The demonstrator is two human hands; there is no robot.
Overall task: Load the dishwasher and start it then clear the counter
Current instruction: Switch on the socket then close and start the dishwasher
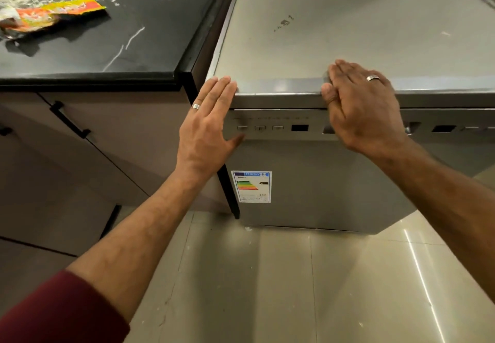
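Observation:
A silver freestanding dishwasher point(321, 182) stands in front of me with its door closed; an energy label is stuck low on the door's left side. My left hand point(206, 128) lies flat with straight fingers against the upper left corner of the door, its thumb near the small control buttons point(259, 128). My right hand point(359, 104) rests over the front top edge of the machine, fingers straight on the top panel, thumb pressed against the front lip above the door handle recess. Neither hand holds anything.
A black marble counter point(112, 42) lies to the left, carrying a torn orange and yellow wrapper point(53, 13) and white crumbs. Brown cabinets with black handles point(69, 120) stand below it. Glossy beige floor tiles point(267, 275) spread in front.

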